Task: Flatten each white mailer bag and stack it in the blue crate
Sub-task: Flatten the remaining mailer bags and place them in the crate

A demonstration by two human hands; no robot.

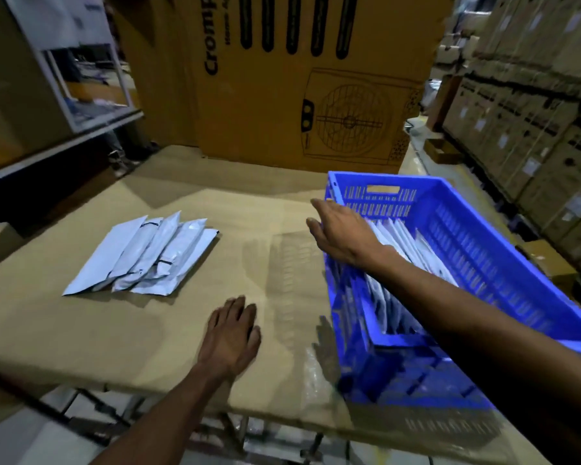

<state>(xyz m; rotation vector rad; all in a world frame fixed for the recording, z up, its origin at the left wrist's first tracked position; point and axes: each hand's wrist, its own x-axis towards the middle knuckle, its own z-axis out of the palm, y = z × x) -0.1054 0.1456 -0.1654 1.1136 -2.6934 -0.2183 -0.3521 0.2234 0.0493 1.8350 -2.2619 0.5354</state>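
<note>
A pile of several white mailer bags [148, 255] lies fanned out on the left of the cardboard-covered table [81, 330]. The blue crate [483, 256] stands on the right of the table, with several white mailer bags [403, 250] stacked on edge inside it. My right hand [339, 233] hovers over the crate's left rim, fingers spread, holding nothing. My left hand [232, 337] rests flat, palm down, on the table near its front edge, empty, between the pile and the crate.
A big brown carton [299, 78] with a fan drawing stands at the back of the table. Stacked cartons [534, 112] line the right side. A metal shelf [64, 95] is at the left. The table's front edge drops to a metal frame [242, 427].
</note>
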